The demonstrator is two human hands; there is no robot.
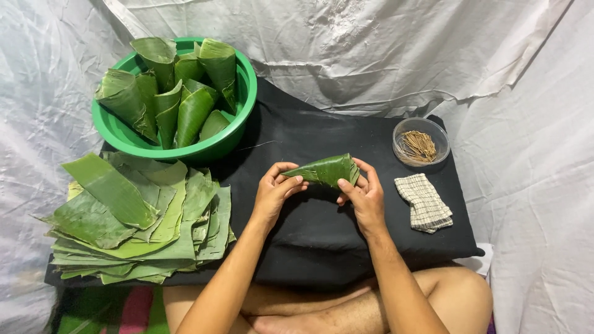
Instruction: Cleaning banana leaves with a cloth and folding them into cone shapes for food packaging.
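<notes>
Where hands (322, 188) pinch: green leaf cone (327, 169).

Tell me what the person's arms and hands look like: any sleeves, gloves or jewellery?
Both arms are bare, with no sleeves in view. The left hand and right hand wear no gloves; no rings, watch or bracelets show. Nails look short and unpainted.

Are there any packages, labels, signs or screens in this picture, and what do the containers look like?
No labels, signs or screens.
Green basin: far left, round, holds leaf cones.
Clear bowl: far right, small, round, holds thin brown sticks.
Leaf cone: green, held by left hand and right hand.
</notes>
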